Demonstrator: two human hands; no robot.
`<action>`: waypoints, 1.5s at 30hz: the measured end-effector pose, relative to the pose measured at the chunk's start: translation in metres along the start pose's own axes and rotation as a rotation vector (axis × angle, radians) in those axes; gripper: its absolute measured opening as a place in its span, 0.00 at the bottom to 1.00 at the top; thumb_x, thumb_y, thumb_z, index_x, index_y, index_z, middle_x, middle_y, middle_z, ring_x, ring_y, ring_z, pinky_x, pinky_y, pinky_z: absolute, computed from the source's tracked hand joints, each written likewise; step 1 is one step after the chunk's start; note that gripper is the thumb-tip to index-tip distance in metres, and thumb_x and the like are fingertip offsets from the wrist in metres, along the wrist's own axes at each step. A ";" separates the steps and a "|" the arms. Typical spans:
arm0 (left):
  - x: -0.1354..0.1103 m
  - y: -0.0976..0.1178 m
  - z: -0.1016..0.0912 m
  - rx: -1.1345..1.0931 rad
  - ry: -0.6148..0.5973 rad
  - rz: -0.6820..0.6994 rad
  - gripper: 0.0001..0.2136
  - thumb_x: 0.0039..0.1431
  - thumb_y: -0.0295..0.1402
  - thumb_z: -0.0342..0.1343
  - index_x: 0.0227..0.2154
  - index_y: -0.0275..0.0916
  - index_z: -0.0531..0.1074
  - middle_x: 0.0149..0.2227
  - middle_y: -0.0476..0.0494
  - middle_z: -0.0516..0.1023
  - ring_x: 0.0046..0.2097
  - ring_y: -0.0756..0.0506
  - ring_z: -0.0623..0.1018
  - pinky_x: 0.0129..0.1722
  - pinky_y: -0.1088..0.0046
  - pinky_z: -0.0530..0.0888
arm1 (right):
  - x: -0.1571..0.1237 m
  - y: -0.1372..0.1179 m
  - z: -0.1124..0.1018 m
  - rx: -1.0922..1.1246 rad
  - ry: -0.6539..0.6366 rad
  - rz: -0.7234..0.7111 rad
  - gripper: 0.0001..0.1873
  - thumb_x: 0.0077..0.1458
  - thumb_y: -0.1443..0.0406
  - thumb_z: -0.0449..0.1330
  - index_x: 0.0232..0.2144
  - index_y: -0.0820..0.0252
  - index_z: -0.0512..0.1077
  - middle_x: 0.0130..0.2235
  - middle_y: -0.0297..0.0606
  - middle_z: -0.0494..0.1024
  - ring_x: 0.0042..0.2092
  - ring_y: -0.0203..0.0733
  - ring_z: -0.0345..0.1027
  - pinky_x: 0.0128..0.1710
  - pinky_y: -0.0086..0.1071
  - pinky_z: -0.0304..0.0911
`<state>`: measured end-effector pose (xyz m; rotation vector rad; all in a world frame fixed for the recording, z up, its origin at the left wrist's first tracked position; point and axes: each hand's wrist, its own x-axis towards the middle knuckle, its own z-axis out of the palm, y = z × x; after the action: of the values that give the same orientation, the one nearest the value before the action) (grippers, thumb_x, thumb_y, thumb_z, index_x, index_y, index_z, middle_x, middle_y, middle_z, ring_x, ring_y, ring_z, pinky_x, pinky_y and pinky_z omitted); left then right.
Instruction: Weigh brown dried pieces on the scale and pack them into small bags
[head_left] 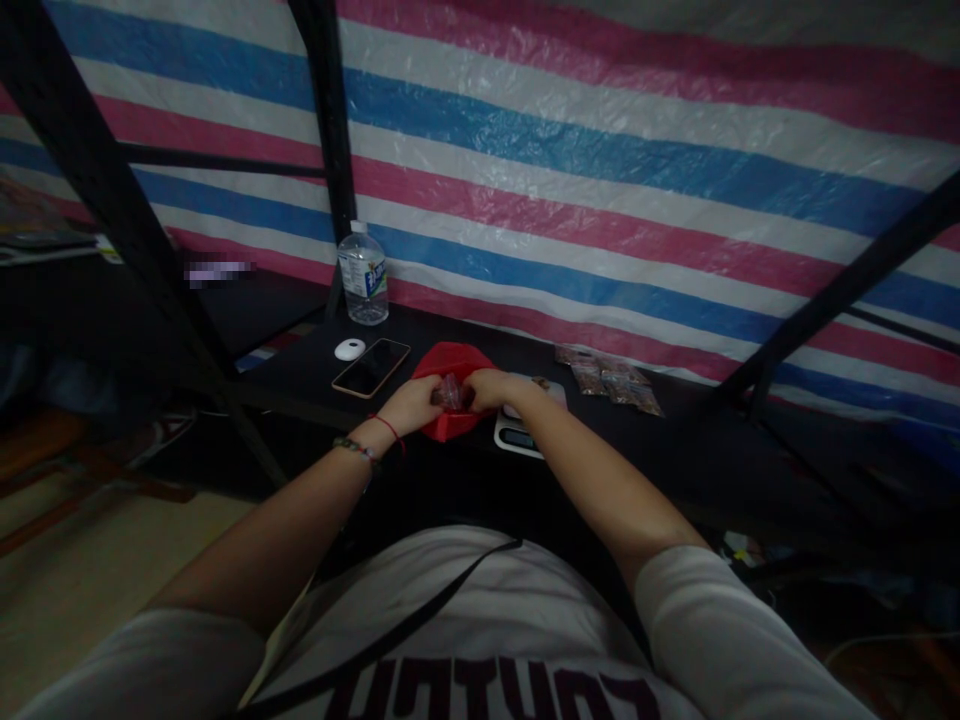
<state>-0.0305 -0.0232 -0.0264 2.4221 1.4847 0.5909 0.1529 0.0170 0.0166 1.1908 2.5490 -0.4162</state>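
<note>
A red plastic bag (448,360) lies open at the front of the black shelf, and both hands reach into its mouth. Between them is a small clear plastic bag (451,392) with a reddish-brown tint. My left hand (416,402) pinches its left side, fingers closed. My right hand (486,387) has closed fingers at its right side; the fingertips are partly hidden. Beneath my right forearm sits a white digital scale (556,392), its display facing me and some small brown pieces on top.
Left of the red bag lie a phone (372,368) and a round white object (349,349), with a clear bottle (364,275) behind. Several small filled packets (611,379) lie to the right. Black metal posts (322,130) frame the shelf (675,440) before a striped sheet (600,190).
</note>
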 end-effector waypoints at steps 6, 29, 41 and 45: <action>0.001 -0.001 0.002 -0.003 0.000 -0.008 0.08 0.50 0.30 0.53 0.34 0.37 0.70 0.35 0.41 0.78 0.36 0.44 0.76 0.35 0.72 0.69 | 0.005 0.004 0.009 0.015 0.060 0.021 0.18 0.43 0.69 0.57 0.39 0.63 0.77 0.32 0.39 0.79 0.28 0.34 0.68 0.24 0.23 0.55; 0.000 -0.003 0.004 -0.012 0.034 -0.016 0.08 0.48 0.30 0.53 0.33 0.38 0.70 0.34 0.42 0.77 0.35 0.44 0.76 0.35 0.72 0.69 | -0.046 0.016 -0.009 0.363 0.485 -0.081 0.12 0.46 0.72 0.59 0.35 0.63 0.78 0.35 0.36 0.80 0.34 0.34 0.72 0.36 0.24 0.63; 0.000 -0.001 0.008 -0.028 0.108 -0.060 0.05 0.49 0.32 0.54 0.30 0.38 0.68 0.33 0.43 0.77 0.35 0.44 0.76 0.35 0.72 0.69 | -0.116 0.085 -0.015 0.223 0.606 0.254 0.11 0.46 0.73 0.61 0.34 0.62 0.78 0.35 0.38 0.81 0.35 0.38 0.73 0.36 0.27 0.65; -0.001 0.000 0.007 -0.023 0.110 -0.065 0.05 0.49 0.32 0.54 0.31 0.39 0.68 0.33 0.43 0.76 0.35 0.44 0.76 0.34 0.71 0.69 | -0.105 0.087 -0.006 0.217 0.564 0.246 0.12 0.46 0.73 0.62 0.35 0.61 0.78 0.35 0.37 0.81 0.35 0.38 0.74 0.37 0.27 0.66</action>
<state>-0.0275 -0.0242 -0.0325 2.3484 1.5840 0.7340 0.2842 0.0000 0.0507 1.9074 2.8016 -0.3400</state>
